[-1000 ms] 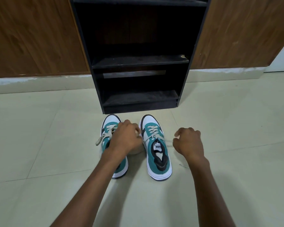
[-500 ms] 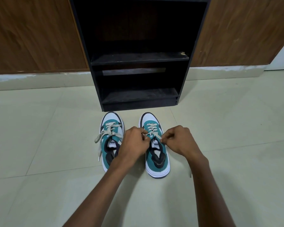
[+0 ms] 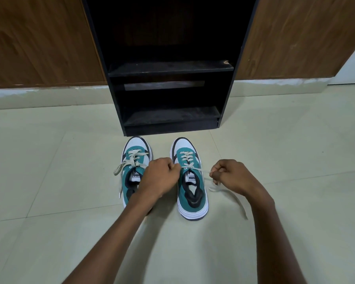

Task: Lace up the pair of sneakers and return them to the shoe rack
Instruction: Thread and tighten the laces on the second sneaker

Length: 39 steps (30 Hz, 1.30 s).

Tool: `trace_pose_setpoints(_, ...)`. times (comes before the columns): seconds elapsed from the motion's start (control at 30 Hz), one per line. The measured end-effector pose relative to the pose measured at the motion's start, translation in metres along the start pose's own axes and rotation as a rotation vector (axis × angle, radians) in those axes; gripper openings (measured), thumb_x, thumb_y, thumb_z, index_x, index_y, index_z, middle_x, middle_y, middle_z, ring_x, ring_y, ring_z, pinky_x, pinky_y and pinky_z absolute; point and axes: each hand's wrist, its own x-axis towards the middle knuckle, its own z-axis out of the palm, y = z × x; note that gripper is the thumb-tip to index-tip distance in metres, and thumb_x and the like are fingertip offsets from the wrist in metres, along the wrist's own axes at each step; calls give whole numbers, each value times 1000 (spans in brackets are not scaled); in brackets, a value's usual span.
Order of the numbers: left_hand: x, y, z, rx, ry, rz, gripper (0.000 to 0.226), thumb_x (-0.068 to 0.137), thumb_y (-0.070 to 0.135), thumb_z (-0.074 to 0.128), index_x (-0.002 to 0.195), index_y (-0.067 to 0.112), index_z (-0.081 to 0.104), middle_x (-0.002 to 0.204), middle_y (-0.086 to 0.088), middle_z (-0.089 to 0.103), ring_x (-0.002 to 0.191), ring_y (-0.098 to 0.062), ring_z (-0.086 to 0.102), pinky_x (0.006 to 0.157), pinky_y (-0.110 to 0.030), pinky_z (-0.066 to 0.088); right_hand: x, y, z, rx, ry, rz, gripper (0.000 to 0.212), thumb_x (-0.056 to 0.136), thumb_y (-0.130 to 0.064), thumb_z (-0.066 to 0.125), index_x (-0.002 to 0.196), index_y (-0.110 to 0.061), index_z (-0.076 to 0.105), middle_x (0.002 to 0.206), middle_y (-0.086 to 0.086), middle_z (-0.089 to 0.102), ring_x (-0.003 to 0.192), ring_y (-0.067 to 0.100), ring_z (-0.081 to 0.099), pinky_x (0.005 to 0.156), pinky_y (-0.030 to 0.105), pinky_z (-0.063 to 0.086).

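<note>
Two teal, white and black sneakers stand side by side on the floor, toes toward the black shoe rack (image 3: 168, 68). The left sneaker (image 3: 134, 158) has loose beige lace ends hanging off its left side. The right sneaker (image 3: 190, 181) is laced partway up. My left hand (image 3: 159, 178) pinches the right sneaker's lace at its left eyelets. My right hand (image 3: 232, 176) is out to the right of that shoe, closed on the other lace end (image 3: 205, 172), pulled taut. The lace tail (image 3: 237, 199) trails on the floor beneath my right wrist.
The rack has two dusty shelves and stands against a wood-panelled wall (image 3: 39, 42) with a pale skirting. Pale floor tiles (image 3: 295, 150) stretch to both sides of the shoes.
My right hand has pulled away to the right from the shoe's tongue, drawing the lace out taut. My left hand stays at the right sneaker's eyelets. The view has dipped closer.
</note>
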Motion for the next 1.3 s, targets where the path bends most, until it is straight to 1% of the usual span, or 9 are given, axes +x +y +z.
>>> trace_pose_setpoints(0.07, 3, 2, -4, -216, -11, -78, 35, 85, 34, 51, 66, 6, 57, 68, -13, 63, 65, -20, 56, 69, -37, 52, 0, 1, -6, -22, -41, -6, 13, 94, -19, 64, 85, -21, 74, 78, -2, 75, 73, 11, 65, 67, 25, 49)
trace_pose_setpoints(0.17, 4, 8, -3, -774, 13, -222, 41, 90, 25, 61, 50, 16, 62, 72, -9, 67, 79, -24, 64, 92, -47, 57, 1, -1, -14, -7, -69, -14, 23, 94, -30, 66, 78, -22, 80, 94, -2, 77, 91, 18, 67, 88, 37, 54)
trace_pose_setpoints(0.3, -3, 22, 10, -1276, 51, -211, 46, 101, 27, 57, 57, 14, 59, 91, -17, 77, 88, -26, 73, 86, -33, 59, 3, -20, -4, 628, -3, -77, 35, 101, -29, 60, 70, -14, 68, 94, 0, 77, 102, 21, 68, 97, 36, 52)
trace_pose_setpoints(0.43, -8, 28, 24, -1592, 63, -215, 44, 103, 33, 51, 64, 12, 49, 63, -8, 60, 64, -22, 61, 75, -33, 54, 8, -32, 26, 1263, -157, -113, 30, 107, -17, 45, 83, -5, 59, 114, 29, 72, 113, 42, 69, 100, 46, 54)
trace_pose_setpoints(0.57, -14, 26, 29, -1426, 148, -149, 42, 106, 30, 46, 70, 9, 55, 59, -1, 53, 56, -12, 54, 63, -21, 53, 13, -31, 45, 1462, -81, -100, 26, 108, -15, 40, 91, -5, 57, 90, 19, 74, 84, 32, 74, 77, 40, 61)
trace_pose_setpoints(0.67, -22, 23, 31, -1200, 207, -61, 41, 106, 26, 47, 71, 6, 58, 58, 1, 49, 55, -7, 49, 60, -14, 47, 23, -33, 58, 1476, 25, -63, 26, 108, -16, 40, 91, -7, 58, 77, 10, 64, 65, 22, 61, 70, 36, 55)
trace_pose_setpoints(0.77, -27, 17, 39, -1163, 234, -36, 42, 105, 22, 48, 69, 6, 62, 56, 3, 48, 53, -5, 44, 58, -14, 41, 32, -38, 65, 1429, 151, 34, 25, 106, -19, 48, 88, -9, 61, 68, 3, 56, 54, 13, 45, 60, 26, 46)
trace_pose_setpoints(1.03, -29, 20, 44, -1224, 252, -124, 53, 104, 25, 51, 52, 21, 64, 49, 7, 46, 52, -11, 39, 58, -24, 36, 41, -48, 66, 1367, 279, 198, 25, 103, -21, 56, 84, -7, 65, 55, -3, 48, 42, 7, 33, 44, 18, 37)
trace_pose_setpoints(1.3, -38, 21, 37, -1285, 231, -245, 45, 105, 24, 48, 62, 10, 49, 45, 7, 40, 46, -9, 36, 41, -15, 31, 49, -46, 69, 1321, 334, 288, 26, 103, -19, 54, 81, -8, 64, 55, -4, 45, 43, 7, 32, 46, 20, 30)
